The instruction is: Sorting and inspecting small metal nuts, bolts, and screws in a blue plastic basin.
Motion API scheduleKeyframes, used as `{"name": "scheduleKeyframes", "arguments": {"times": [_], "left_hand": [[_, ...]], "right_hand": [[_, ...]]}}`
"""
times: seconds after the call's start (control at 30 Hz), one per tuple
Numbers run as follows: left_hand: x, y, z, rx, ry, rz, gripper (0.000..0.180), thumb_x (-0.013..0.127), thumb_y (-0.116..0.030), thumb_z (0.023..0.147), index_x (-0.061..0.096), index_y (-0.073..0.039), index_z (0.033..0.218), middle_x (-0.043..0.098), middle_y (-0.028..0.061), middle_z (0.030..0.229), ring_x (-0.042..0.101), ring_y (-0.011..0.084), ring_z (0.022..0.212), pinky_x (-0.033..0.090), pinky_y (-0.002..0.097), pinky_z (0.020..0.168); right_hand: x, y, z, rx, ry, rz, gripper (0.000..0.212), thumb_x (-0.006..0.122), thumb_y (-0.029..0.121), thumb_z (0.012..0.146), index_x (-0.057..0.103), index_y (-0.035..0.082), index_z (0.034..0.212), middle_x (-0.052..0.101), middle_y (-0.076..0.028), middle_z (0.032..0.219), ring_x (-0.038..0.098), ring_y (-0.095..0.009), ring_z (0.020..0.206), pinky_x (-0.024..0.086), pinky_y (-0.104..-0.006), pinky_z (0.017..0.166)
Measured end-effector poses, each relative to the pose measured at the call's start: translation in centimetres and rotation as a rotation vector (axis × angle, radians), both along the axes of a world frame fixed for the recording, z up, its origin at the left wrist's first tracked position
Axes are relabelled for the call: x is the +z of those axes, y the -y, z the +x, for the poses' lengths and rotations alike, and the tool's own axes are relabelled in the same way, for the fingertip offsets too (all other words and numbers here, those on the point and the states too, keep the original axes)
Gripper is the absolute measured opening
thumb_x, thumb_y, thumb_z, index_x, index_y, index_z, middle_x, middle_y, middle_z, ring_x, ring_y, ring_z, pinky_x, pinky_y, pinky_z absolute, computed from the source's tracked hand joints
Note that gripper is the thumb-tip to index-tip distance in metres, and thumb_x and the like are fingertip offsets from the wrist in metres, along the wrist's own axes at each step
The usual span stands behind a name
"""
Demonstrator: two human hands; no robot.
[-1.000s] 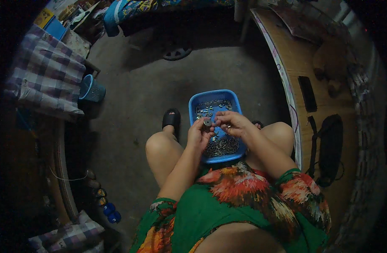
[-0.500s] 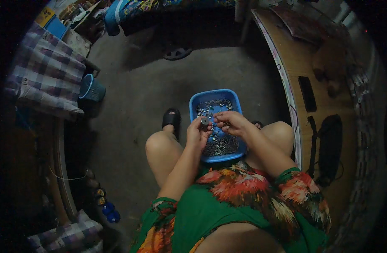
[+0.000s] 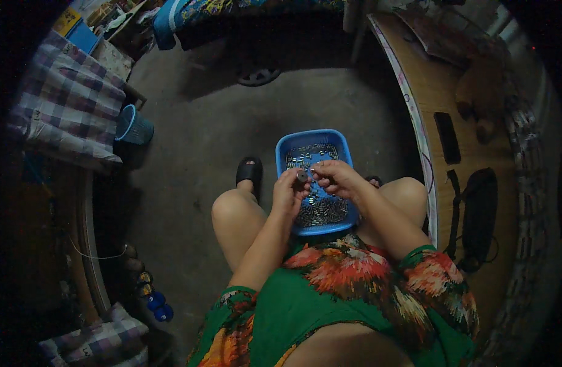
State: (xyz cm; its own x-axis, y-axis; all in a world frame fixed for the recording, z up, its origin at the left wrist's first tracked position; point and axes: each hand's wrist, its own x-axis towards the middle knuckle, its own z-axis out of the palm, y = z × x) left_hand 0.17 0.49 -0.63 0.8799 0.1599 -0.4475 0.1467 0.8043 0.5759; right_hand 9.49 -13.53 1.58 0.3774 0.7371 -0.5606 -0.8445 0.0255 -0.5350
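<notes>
My green flowered clothing (image 3: 357, 275) is nearest me, with both forearms reaching forward past it, close above my lap. The work in hand, as I judge it, is a fine two-handed step: the left steadies while the right brings its fingertips in. The next move seems to call for a still left grip and a light, exact touch from the right.

My left hand (image 3: 288, 192) is curled around a short metal cylinder (image 3: 301, 176), thumb and fingers closed on it, a round end facing up. My right hand (image 3: 340, 178) comes in from the other side, fingers bent and tips drawn narrow just beside the cylinder; whether a small piece sits between them I cannot tell.

Both hands hang over a blue basket (image 3: 308, 134) between my knees, where small metal pieces (image 3: 323, 213) lie thickest at the near end and thinner farther off. Beyond, on the left, a blue bin (image 3: 135, 128) stands on the floor (image 3: 195, 137).
</notes>
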Motion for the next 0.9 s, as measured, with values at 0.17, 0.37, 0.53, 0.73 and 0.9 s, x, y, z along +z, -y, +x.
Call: {"name": "scheduleKeyframes", "arguments": {"times": [0.17, 0.37, 0.53, 0.73, 0.9], "left_hand": [[0.4, 0.2, 0.0, -0.061, 0.000, 0.088, 0.021, 0.047, -0.027, 0.085, 0.050, -0.006, 0.088, 0.055, 0.0069, 0.072, 0.051, 0.0124, 0.057, 0.043, 0.0205, 0.044], [0.0, 0.4, 0.1, -0.084, 0.001, 0.092, 0.023, 0.049, -0.029, 0.085, 0.050, -0.006, 0.084, 0.056, 0.0055, 0.071, 0.052, 0.0120, 0.055, 0.043, 0.0202, 0.043], [-0.1, 0.5, 0.2, -0.093, -0.032, 0.111, 0.023, 0.050, -0.029, 0.084, 0.050, -0.007, 0.083, 0.055, 0.0046, 0.069, 0.052, 0.0118, 0.055, 0.043, 0.0202, 0.042], [0.0, 0.4, 0.2, -0.119, -0.029, 0.054, 0.023, 0.050, -0.030, 0.084, 0.051, -0.007, 0.081, 0.055, 0.0040, 0.068, 0.052, 0.0120, 0.054, 0.042, 0.0205, 0.041], [0.1, 0.4, 0.2, -0.119, -0.015, 0.035, 0.023, 0.049, -0.030, 0.085, 0.051, -0.007, 0.081, 0.055, 0.0040, 0.067, 0.052, 0.0121, 0.053, 0.042, 0.0206, 0.041]], "right_hand": [[1.0, -0.4, -0.9, 0.088, 0.344, -0.214, 0.015, 0.055, 0.021, 0.080, 0.053, 0.007, 0.084, 0.052, 0.002, 0.064, 0.041, -0.002, 0.050, 0.028, -0.0147, 0.038], [0.7, -0.5, -1.0, 0.064, 0.402, -0.234, 0.016, 0.059, 0.022, 0.077, 0.054, 0.008, 0.084, 0.050, 0.003, 0.062, 0.040, -0.003, 0.048, 0.028, -0.0175, 0.040], [0.6, -0.7, -0.9, 0.087, 0.441, -0.260, 0.016, 0.061, 0.020, 0.076, 0.054, 0.008, 0.084, 0.048, 0.002, 0.060, 0.039, -0.004, 0.047, 0.026, -0.0177, 0.038], [0.8, -0.7, -1.0, 0.094, 0.504, -0.280, 0.015, 0.062, 0.020, 0.075, 0.055, 0.007, 0.082, 0.050, 0.001, 0.060, 0.040, -0.005, 0.046, 0.027, -0.0183, 0.038], [1.1, -0.9, -1.5, 0.042, 0.717, -0.342, 0.017, 0.063, 0.021, 0.074, 0.057, 0.007, 0.081, 0.053, 0.001, 0.060, 0.042, -0.006, 0.046, 0.029, -0.0193, 0.038]]}}
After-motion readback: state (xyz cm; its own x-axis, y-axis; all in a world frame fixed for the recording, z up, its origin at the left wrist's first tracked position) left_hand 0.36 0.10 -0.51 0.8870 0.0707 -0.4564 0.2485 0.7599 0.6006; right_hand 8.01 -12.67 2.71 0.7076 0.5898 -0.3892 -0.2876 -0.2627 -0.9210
